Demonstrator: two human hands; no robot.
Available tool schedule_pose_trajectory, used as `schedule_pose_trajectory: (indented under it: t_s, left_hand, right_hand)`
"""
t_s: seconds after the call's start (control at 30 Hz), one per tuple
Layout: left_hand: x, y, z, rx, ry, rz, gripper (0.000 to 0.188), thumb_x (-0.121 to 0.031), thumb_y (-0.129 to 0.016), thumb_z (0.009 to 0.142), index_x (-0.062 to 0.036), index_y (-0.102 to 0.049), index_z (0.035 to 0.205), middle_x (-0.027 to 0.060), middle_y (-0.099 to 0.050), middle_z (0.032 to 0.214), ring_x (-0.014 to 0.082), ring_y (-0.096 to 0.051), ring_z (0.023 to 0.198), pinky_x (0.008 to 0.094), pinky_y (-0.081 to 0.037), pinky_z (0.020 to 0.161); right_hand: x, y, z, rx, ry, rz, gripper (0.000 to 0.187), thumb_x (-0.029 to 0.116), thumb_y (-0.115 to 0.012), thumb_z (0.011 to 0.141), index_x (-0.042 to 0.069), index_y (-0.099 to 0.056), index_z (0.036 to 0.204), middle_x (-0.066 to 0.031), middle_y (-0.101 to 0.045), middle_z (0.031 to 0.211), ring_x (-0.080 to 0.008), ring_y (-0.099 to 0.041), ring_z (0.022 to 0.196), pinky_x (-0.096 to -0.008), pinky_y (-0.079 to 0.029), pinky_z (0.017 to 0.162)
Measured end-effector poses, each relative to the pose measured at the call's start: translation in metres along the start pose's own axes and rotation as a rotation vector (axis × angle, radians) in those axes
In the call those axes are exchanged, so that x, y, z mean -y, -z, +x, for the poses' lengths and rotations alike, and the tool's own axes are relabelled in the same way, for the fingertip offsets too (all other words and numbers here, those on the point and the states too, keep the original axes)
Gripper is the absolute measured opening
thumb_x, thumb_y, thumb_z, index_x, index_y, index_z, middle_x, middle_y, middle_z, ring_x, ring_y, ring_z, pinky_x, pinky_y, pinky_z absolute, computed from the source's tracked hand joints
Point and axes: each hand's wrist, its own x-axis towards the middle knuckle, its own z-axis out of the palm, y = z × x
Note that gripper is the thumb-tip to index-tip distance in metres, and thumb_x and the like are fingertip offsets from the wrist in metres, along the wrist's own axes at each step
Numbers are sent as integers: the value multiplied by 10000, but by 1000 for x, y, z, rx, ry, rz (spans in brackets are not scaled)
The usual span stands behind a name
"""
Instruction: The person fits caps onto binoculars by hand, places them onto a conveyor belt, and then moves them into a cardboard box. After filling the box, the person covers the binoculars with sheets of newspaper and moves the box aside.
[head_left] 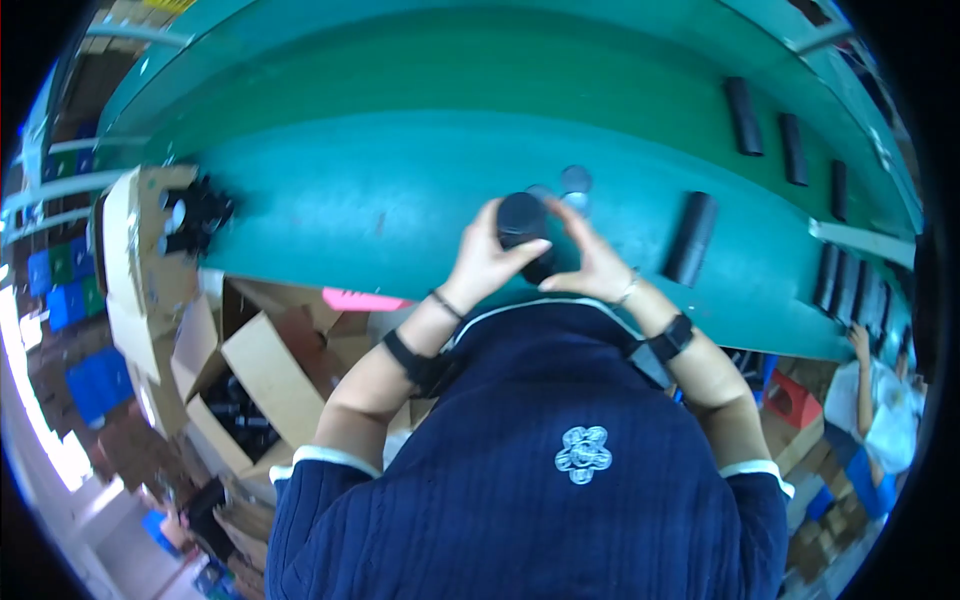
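Over the green bench [380,220], both my hands are around an upright-tilted black cylinder [523,222] with a flat round end facing up. My left hand [488,258] wraps its left side, the thumb lying across its front. From the right, my right hand [598,262] curves around it, fingertips near the top and thumb at the lower body. Just beyond my right fingers lie a dark round disc [576,179] and a paler disc [577,204]. Another disc [539,191] is partly hidden behind the cylinder. A black tube [691,240] lies on the bench to the right.
Several black tubes [743,117] lie on the darker green strip at the far right, more [845,283] near the right edge. At left, a carton [150,250] stands beside black parts [198,215]. Open cartons [275,375] sit below the bench. Another person [880,405] is at right.
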Motion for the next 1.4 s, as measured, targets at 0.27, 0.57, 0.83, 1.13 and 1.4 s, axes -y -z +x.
schedule_pose_trajectory:
  t_s: [0.27,0.57,0.83,1.13,1.4]
  left_hand:
    - [-39,-6,35,-33,326,-462,561,-235,-598,917,-74,-339,1388,117,-349,1381,214,-387,1264,388,-388,999]
    - [-15,-10,51,-34,523,-409,175,-177,-563,929,-72,-592,1066,58,-622,992,146,-584,895,284,-471,778]
    - [-15,-30,55,113,583,-412,190,-178,-574,918,-67,-594,1071,70,-618,1005,145,-581,906,280,-468,773]
    - [-45,-58,50,528,118,-172,607,-157,-796,734,-20,-501,1247,85,-557,1181,185,-539,1109,334,-459,942]
    - [-46,10,6,342,-96,171,690,-174,-838,664,-45,-509,1257,123,-533,1245,239,-524,1164,369,-443,974]
  right_hand:
    - [-41,85,39,-406,-292,260,834,254,-776,720,90,-268,1361,-115,-552,970,-190,-551,813,-310,-471,713]
    - [-196,281,53,-603,-685,-724,715,292,-642,833,174,-274,1434,-231,-498,1258,-397,-485,1161,-450,-401,979]
    - [-140,193,-119,-594,-789,-352,1048,464,-814,645,-100,-269,1341,-308,-520,1207,-349,-551,1113,-390,-454,930]
    - [9,44,-45,-343,-302,253,813,122,-801,688,43,-352,1362,-109,-528,1231,-211,-523,1143,-369,-462,932]
    - [22,26,-14,-101,-230,719,397,231,-535,951,93,-509,1322,-51,-556,1169,-135,-527,1038,-282,-450,860]
